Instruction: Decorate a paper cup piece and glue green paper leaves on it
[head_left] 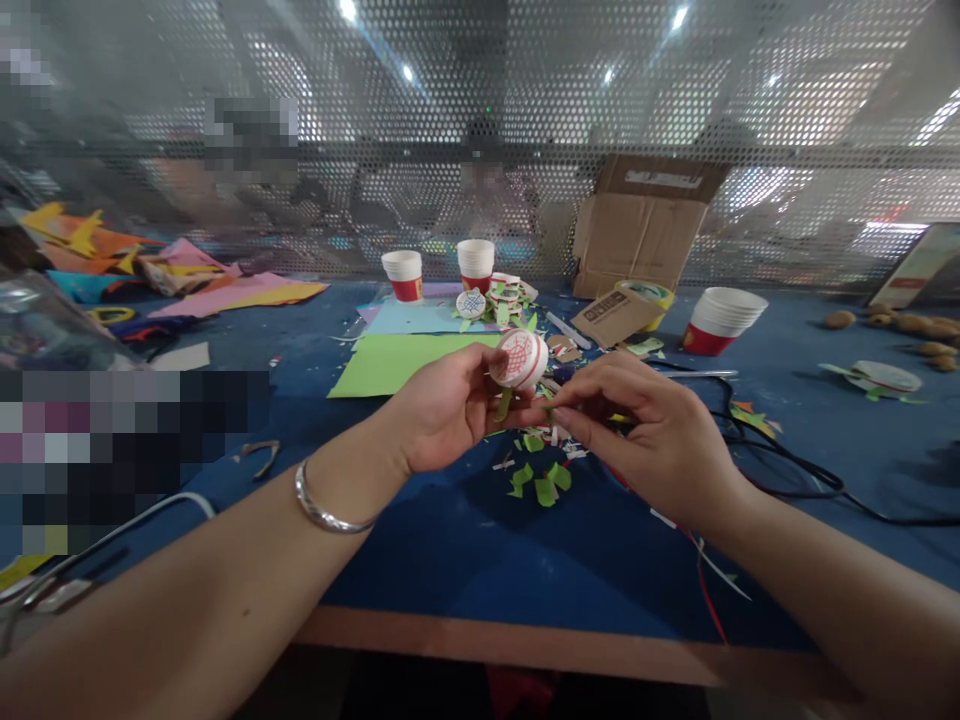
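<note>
My left hand point(454, 405), with a silver bangle on its wrist, grips a small paper cup turtle point(523, 358). Its round white top carries a red net pattern, and a green paper strip point(503, 404) hangs from its lower side. Close to its right, my right hand point(649, 430) pinches at the fingertips by the turtle's underside; a small bit of green shows there, too small to name surely. Green paper scraps point(551, 485) lie on the blue table below both hands. Behind the held turtle stand other paper turtles, one with a blue-patterned top point(471, 303).
Green paper sheets point(375, 365) lie to the left. Paper cup stacks point(401, 275) stand behind, another cup stack point(721, 318) at right. A cardboard box point(637, 240) leans by the perforated metal screen point(420, 130). Black cable point(795, 465) crosses the right side; coloured paper point(217, 295) lies far left.
</note>
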